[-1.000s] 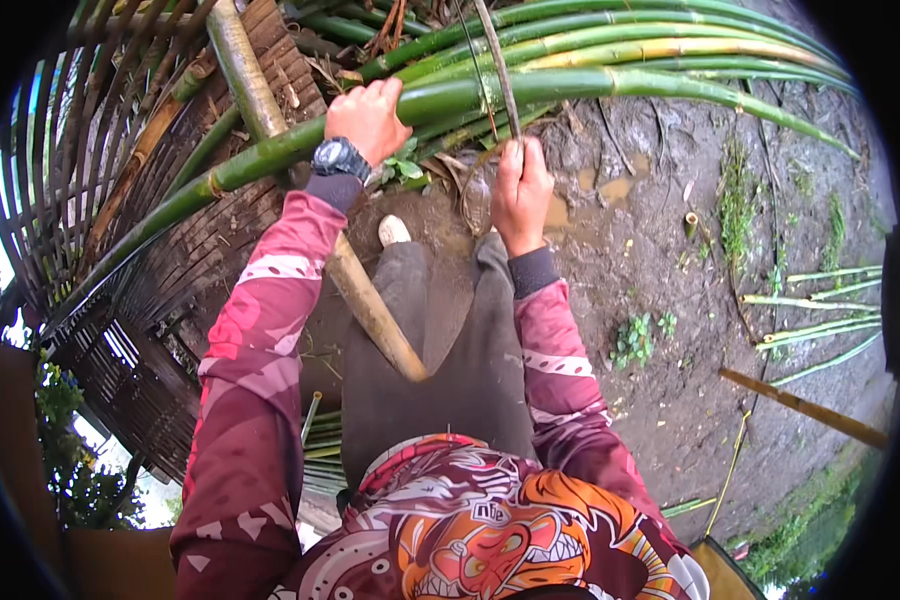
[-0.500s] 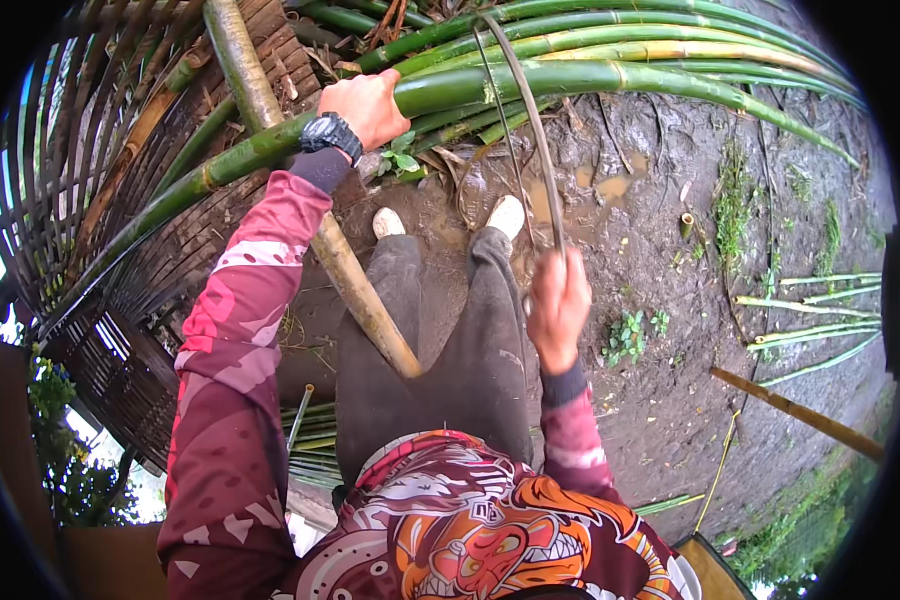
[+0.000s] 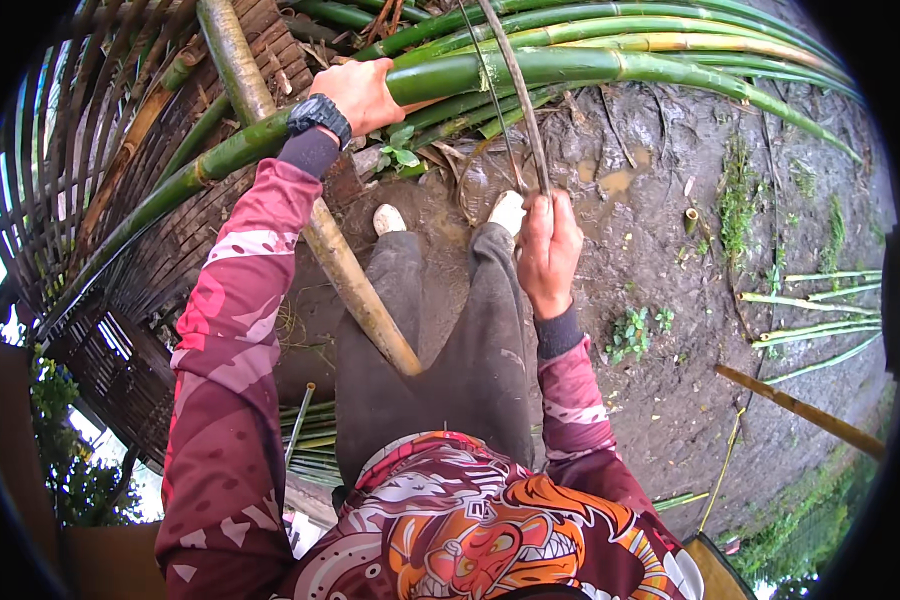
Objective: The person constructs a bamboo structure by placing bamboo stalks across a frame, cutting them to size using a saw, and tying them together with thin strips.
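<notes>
The green bamboo stem (image 3: 550, 66) lies across the upper part of the tan pole (image 3: 360, 290), running out to both sides of it, with other green stems (image 3: 660, 42) on the right of the pole, beyond the near stem. Long, thick and hollow by kind, it is probably stiff near the pole and springier toward its thin right end; its smooth, damp-looking skin may be slippery and let it roll. A firm hold suits it just right of the tan pole, where the pole bears it from below. There the left hand (image 3: 355, 95) is clamped over the stem, knuckles up, wrist with its black watch (image 3: 320, 115) near the pole, forearm reaching up on the pole's left. Well right of the pole, the right hand (image 3: 550, 250) is closed around the near end of a bow saw (image 3: 523, 100), its elbow bent and thumb side up. The thin blade, likely flexible, crosses the stem at a pale nick; how deep it sits, I cannot tell.
</notes>
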`<state>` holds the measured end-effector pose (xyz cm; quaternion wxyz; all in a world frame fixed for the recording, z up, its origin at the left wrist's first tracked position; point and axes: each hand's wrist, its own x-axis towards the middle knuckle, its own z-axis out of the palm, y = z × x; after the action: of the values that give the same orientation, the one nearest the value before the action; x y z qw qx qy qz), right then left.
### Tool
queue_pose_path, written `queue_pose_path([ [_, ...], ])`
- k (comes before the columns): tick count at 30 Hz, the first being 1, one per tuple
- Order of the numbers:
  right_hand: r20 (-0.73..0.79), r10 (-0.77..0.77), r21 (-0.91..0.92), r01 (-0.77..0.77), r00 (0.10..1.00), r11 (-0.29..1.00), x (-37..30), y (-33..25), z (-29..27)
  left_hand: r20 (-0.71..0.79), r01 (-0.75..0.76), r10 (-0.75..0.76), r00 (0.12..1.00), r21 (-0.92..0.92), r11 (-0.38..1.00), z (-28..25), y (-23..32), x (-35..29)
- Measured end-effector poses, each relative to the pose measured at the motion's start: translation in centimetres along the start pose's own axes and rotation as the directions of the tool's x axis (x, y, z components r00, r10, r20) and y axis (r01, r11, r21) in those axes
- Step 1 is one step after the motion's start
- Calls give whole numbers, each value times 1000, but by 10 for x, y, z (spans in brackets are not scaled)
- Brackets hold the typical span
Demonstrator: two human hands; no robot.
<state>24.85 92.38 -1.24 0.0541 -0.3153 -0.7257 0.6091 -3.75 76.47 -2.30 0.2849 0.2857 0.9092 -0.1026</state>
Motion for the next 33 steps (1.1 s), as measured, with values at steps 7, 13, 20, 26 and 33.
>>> queue_pose_path([
  [7, 34, 58, -113, -54, 998, 992, -47, -7, -19, -12, 5, -5, 1000, 8, 1000, 6, -13, -3],
  [13, -104, -266, -240, 235, 958, 942, 35, -16, 17, -76, -18, 19, 997, 16, 1000, 5, 20, -15],
  [20, -45, -106, -141, 98, 993, 985, -4, -18, 4, -67, 50, -51, 996, -5, 999, 8, -7, -12],
  [26, -191, -493, -473, 361, 849, 804, 20, -2, 18, -171, -11, 15, 985, 25, 1000, 2, 6, -7],
  [33, -56, -118, -99, 112, 991, 989, 23, -31, 19, -181, 25, -26, 983, -8, 1000, 6, -1, -8],
])
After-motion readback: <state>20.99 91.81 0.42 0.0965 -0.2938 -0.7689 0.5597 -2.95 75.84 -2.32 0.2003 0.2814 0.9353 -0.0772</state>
